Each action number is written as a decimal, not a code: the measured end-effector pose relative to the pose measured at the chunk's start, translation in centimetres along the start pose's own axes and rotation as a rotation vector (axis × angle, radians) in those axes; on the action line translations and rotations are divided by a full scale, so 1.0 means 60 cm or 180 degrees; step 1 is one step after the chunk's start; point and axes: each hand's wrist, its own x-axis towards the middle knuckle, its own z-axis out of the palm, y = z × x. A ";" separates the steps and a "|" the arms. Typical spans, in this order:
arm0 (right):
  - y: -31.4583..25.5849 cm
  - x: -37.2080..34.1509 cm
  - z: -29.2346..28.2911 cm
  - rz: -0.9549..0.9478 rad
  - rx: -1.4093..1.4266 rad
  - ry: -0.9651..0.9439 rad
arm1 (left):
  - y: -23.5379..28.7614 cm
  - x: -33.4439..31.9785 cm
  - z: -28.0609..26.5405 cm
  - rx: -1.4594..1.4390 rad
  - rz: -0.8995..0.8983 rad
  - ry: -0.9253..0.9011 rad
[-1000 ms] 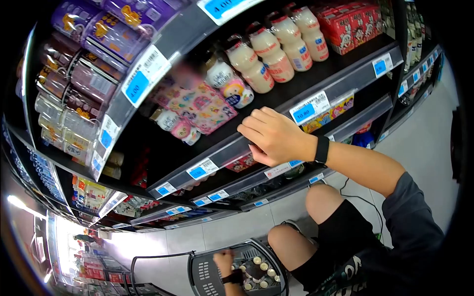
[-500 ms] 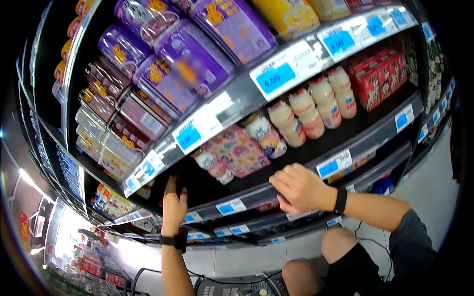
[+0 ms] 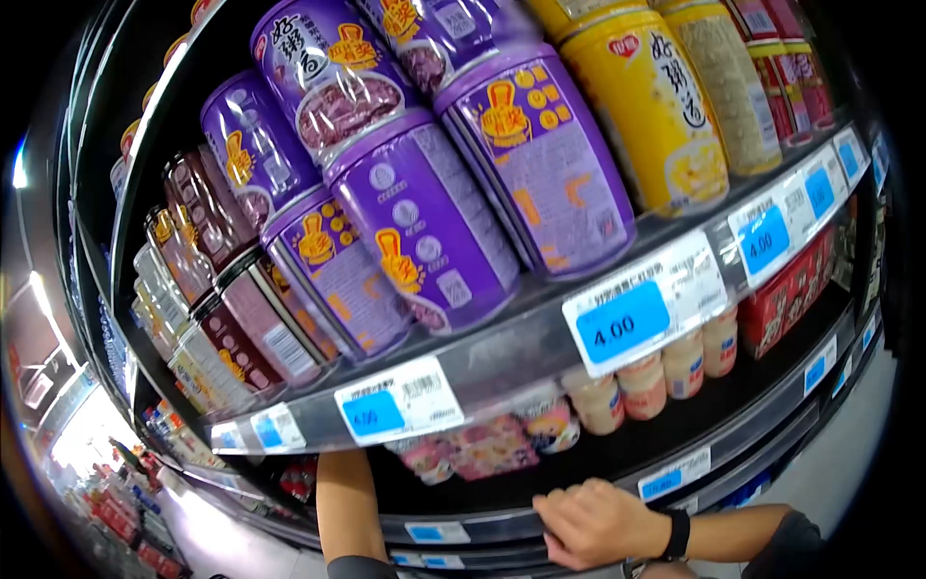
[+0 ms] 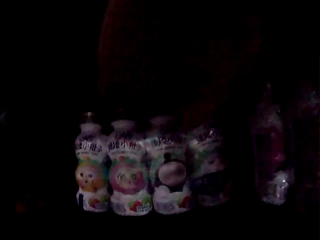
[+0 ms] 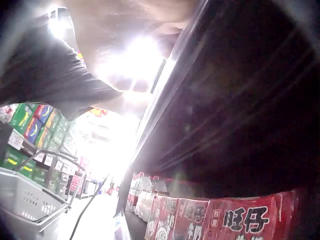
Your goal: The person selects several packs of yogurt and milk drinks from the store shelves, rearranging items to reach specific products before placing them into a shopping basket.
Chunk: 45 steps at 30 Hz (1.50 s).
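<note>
- Left hand (image 4: 175,60) near upright bottles (image 4: 129,172), inside dark shelf (image 3: 502,482) (too dim, can't tell fingers' state)
- Right hand (image 3: 600,526): fingers clenched round shelf edge (image 3: 502,527), below purple cans (image 3: 424,227)

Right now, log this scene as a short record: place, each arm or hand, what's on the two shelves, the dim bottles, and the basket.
place: store aisle
right hand: fingers curled over the lower shelf at its front edge
left arm: reaching in beneath the upper shelf; what its hand does is unclear
upper shelf: includes purple cans and a yellow can
lower shelf: includes cream-coloured bottles and red cartons
dim bottles: upright row, fruit pictured on labels
basket: grey; contents not visible
</note>
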 end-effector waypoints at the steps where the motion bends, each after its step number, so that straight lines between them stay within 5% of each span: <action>1: 0.002 0.003 -0.001 -0.0013 -0.0075 0.0048 | 0.004 -0.003 0.008 -0.0008 -0.0058 0.0026; 25: -0.017 0.007 0.010 -0.0018 -0.0216 -0.0156 | -0.005 0.036 0.009 -0.0040 -0.0163 0.0515; 39: -0.015 -0.001 0.006 0.0122 -0.0164 0.0225 | -0.062 -0.077 -0.025 0.0250 0.0830 0.1175; 45: -0.015 -0.003 0.003 0.0097 -0.0126 0.0364 | -0.049 -0.169 -0.124 0.0153 0.1111 0.1027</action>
